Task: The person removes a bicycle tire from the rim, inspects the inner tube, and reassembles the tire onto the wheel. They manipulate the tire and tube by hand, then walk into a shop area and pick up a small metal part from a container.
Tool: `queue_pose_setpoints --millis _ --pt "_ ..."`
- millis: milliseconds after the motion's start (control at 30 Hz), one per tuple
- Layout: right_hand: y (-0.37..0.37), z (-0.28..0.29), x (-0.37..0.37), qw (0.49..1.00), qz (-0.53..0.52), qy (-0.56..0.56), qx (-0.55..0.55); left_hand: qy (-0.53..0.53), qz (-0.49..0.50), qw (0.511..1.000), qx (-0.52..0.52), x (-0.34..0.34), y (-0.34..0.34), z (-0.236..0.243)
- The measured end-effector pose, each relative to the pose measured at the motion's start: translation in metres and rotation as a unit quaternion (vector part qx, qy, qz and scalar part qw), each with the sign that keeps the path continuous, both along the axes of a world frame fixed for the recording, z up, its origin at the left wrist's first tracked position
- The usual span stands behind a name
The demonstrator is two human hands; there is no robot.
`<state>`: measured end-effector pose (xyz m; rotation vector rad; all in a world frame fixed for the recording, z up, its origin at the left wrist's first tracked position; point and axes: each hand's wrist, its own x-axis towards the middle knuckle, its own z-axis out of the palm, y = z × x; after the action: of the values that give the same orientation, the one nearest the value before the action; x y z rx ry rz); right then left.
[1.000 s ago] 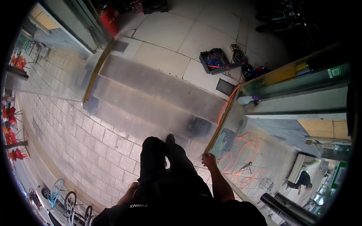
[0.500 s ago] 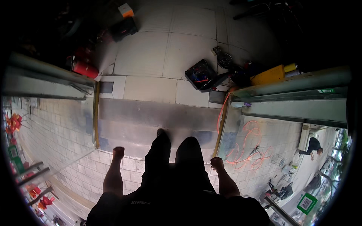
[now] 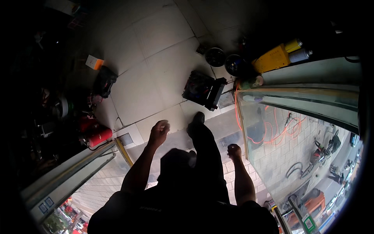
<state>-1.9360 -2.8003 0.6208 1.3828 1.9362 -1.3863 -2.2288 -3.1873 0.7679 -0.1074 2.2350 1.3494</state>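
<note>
My left hand (image 3: pixel 159 132) hangs over the doorway step, its fingers loosely bent and a little apart, with nothing visible in it. My right hand (image 3: pixel 234 152) is curled into a loose fist near the right glass door, and no object shows in it. Ahead on the tiled floor lies an open black tool case (image 3: pixel 198 89) with dark, jumbled contents; both hands are well short of it. My right foot (image 3: pixel 198 117) is on the threshold close to this case.
Glass doors flank the doorway, with an orange hose (image 3: pixel 272 132) coiled beyond the right one. Red fire extinguishers (image 3: pixel 98 135) stand at left, near a black case (image 3: pixel 105 81) and a white-orange box (image 3: pixel 94 62). Round black trays (image 3: pixel 215 57) and a yellow box (image 3: pixel 272 59) are at right.
I have stepped forward into the doorway and turned somewhat, so the tool case is nearer. My left hand has swung forward and its fingers have loosened; my right hand stays curled.
</note>
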Motion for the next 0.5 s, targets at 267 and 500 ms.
queue_pose_setpoints --millis 267,500 --pt "-0.043 0.114 -0.138 0.986 -0.155 0.01 -0.064 -0.044 -0.237 0.969 0.049 -0.098 0.106 0.04" --pt "-0.069 0.108 -0.154 0.967 -0.234 -0.096 -0.022 -0.117 -0.308 0.944 0.014 -0.197 0.097 0.038"
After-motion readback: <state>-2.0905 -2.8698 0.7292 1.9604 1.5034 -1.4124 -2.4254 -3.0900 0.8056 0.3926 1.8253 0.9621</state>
